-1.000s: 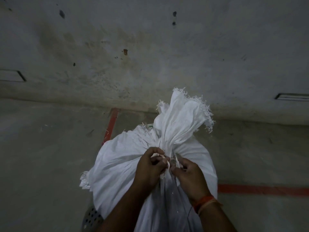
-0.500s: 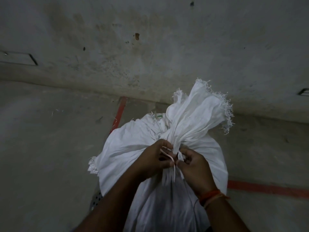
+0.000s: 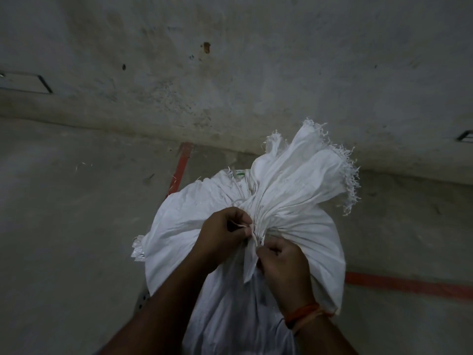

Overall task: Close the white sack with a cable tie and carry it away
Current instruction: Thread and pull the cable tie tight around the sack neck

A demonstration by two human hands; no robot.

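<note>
Standing on the concrete floor (image 3: 64,226), the white sack (image 3: 294,226) is looking soft, bulky and probably heavy, best grasped at its bunched neck, where the left hand (image 3: 220,237) and right hand (image 3: 284,262) are both pinching the cable tie (image 3: 252,233).

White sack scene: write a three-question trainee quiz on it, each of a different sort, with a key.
1. True or false: the white sack has its neck gathered, frayed top edge fanning out above.
2. Which hand wears an orange wrist thread?
A. left hand
B. right hand
C. neither
3. Fill in: both hands pinch the pale cable tie at the sack's ____.

Key
1. True.
2. B; the orange wrist thread sits on the right wrist.
3. Neck. Whether the tie is fully locked cannot be told.
</note>
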